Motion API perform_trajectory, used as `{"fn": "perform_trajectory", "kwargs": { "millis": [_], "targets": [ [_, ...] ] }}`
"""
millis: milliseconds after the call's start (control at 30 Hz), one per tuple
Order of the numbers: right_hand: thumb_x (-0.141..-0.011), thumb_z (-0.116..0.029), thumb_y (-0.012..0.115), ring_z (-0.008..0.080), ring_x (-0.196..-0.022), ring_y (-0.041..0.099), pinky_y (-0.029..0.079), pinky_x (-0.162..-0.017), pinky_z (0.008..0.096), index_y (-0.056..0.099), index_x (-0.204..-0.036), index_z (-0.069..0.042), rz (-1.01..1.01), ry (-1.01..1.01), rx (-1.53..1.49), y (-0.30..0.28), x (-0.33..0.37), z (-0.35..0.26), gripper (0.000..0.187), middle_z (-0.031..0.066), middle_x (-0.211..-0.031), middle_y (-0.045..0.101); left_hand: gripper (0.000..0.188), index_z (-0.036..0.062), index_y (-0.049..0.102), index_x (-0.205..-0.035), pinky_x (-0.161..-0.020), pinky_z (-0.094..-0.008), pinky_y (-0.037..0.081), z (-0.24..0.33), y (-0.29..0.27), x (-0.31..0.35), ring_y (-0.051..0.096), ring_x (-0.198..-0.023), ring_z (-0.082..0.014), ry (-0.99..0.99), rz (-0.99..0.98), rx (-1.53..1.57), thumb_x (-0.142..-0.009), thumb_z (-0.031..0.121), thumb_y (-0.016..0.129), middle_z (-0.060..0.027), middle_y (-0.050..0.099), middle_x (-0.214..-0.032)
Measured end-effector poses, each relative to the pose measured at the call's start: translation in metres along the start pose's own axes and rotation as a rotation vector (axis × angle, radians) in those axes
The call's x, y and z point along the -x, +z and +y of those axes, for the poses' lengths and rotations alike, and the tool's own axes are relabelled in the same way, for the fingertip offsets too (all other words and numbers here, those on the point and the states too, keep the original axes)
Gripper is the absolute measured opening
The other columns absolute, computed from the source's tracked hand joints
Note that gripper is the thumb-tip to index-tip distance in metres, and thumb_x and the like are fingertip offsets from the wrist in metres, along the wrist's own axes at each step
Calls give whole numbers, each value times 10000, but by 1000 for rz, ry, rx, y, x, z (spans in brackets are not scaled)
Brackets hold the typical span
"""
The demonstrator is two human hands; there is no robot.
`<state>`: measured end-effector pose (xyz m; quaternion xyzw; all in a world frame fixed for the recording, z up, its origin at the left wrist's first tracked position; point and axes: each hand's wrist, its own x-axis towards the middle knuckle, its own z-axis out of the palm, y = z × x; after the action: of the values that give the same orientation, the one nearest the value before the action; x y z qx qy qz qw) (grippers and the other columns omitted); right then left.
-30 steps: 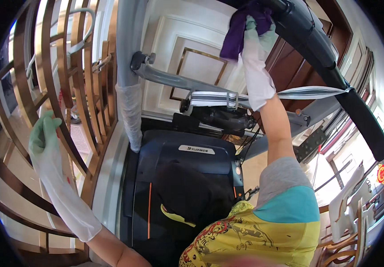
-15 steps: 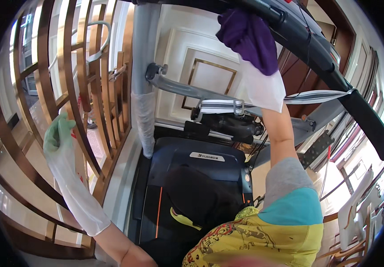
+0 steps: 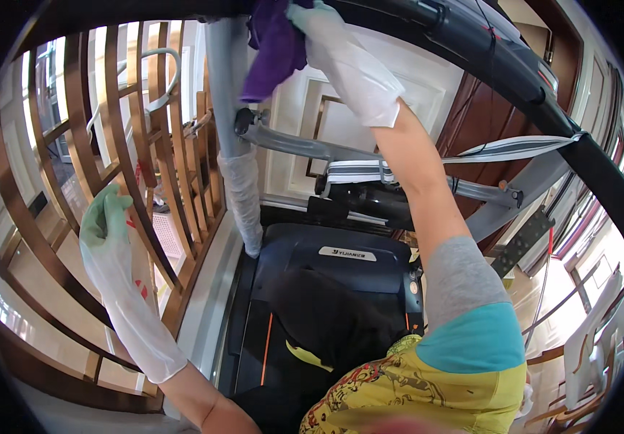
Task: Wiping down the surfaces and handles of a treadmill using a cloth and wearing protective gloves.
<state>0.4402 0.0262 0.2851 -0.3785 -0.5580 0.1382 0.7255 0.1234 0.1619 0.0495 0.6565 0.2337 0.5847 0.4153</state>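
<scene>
My right hand (image 3: 319, 25), in a pale green and white rubber glove, reaches up to the treadmill's dark top bar (image 3: 391, 25). A purple cloth (image 3: 276, 58) is in its grip and hangs down beside the grey upright post (image 3: 226, 79). The fingertips are partly hidden at the top edge. On the left, my left hand (image 3: 107, 217) wears a matching glove, its fingers curled round a slat of the golden-brown railing (image 3: 113, 108). That glove's long white cuff covers most of the forearm.
The treadmill's dark motor cover (image 3: 326, 264) lies below me. A grey crossbar (image 3: 290, 145) with a striped strap (image 3: 515, 150) spans the frame. Clear plastic wrap (image 3: 241, 188) covers the lower post. White chairs (image 3: 591, 347) stand at the right.
My right hand has moved left along the top bar with the purple cloth, toward the upright post. My left hand stays at the same railing slat. The view has shifted slightly.
</scene>
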Motion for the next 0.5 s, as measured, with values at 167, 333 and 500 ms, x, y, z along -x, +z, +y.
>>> {"fn": "perform_trajectory", "kwargs": {
  "millis": [167, 333, 500],
  "targets": [
    [-862, -317, 699, 431, -1097, 632, 512, -964, 479, 595, -1270, -8, 423, -247, 1230, 55, 20, 24, 523, 266, -1170, 638, 308, 38, 698, -1220, -853, -224, 466, 12, 7, 7, 642, -916, -96, -80, 19, 34, -990, 229, 622, -33, 738, -972],
    [-879, -252, 691, 445, -1060, 639, 514, -979, 437, 603, -1310, -75, 7, -519, 1506, 53, 70, 27, 474, 253, -1133, 650, 334, 20, 709, -1187, -917, -253, 469, 21, 16, 13, 670, -971, -120, 27, -2, -45, -987, 274, 623, -48, 745, -1004],
    [-887, -201, 664, 367, -1156, 636, 497, -1015, 403, 584, -1329, -76, 292, -300, 1011, 29, 53, 24, 466, 207, -1299, 612, 327, 25, 708, -1191, -903, -260, 476, 39, 4, 23, 669, -963, -127, -35, 23, -2, -987, 264, 619, -42, 743, -994]
  ]
}}
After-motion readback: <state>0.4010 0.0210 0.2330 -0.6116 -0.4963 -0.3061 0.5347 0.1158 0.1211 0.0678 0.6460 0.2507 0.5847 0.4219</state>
